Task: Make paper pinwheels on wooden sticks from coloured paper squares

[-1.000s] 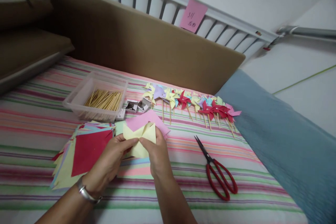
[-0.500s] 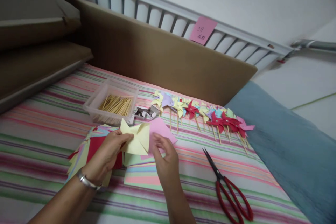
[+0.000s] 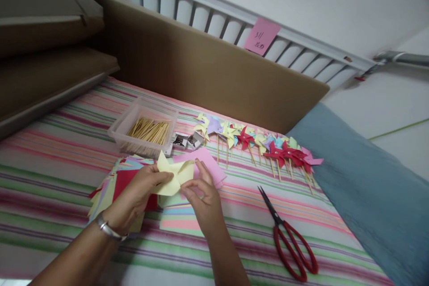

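Observation:
My left hand pinches a pale yellow paper pinwheel near its middle, the thumb pressing folded points down at the centre. At its lower right corner, the thumb and forefinger of my right hand close on the paper, while another finger touches the right edge. Under the hands lie a pink paper sheet and a stack of coloured sheets. To the left, beneath my left hand, spreads a pile of cut paper squares, a red one on top.
Behind the paper stands a clear plastic box of wooden sticks, beside small boxes of metal fasteners. Finished pinwheels on sticks line the back right. Red-handled scissors lie at right. A cardboard panel stands behind.
My right hand has moved left onto the yellow paper and now pinches its lower right corner, folding it inward. My left hand keeps its hold. The view has shifted slightly.

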The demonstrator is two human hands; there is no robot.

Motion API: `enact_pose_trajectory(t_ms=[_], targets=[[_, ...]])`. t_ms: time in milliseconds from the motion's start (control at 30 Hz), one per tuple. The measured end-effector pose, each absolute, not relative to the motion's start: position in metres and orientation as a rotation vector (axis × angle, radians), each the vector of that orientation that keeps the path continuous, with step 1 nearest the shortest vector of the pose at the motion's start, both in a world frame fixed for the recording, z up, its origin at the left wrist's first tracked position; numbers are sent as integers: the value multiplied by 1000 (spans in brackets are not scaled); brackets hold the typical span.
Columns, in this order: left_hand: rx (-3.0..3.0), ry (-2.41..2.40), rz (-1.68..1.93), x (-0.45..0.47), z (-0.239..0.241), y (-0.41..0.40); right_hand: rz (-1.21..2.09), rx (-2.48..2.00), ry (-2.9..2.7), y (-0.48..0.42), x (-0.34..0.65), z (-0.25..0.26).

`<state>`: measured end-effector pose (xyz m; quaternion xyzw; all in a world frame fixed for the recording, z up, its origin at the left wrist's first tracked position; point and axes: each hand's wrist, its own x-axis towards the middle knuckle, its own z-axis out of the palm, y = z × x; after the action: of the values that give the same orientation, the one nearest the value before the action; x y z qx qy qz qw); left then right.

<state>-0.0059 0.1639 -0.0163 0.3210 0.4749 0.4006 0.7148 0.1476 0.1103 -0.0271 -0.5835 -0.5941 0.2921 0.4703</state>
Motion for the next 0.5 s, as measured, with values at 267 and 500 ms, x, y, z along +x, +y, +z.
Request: enact_pose_trajectory(t_ms=[267,500], targets=[[804,1114,801,11,-23,159,679,-1599,-1351,110,145,-25],[819,1089,760,12,-23,159,620,-1600,-1390,110,145,-26]])
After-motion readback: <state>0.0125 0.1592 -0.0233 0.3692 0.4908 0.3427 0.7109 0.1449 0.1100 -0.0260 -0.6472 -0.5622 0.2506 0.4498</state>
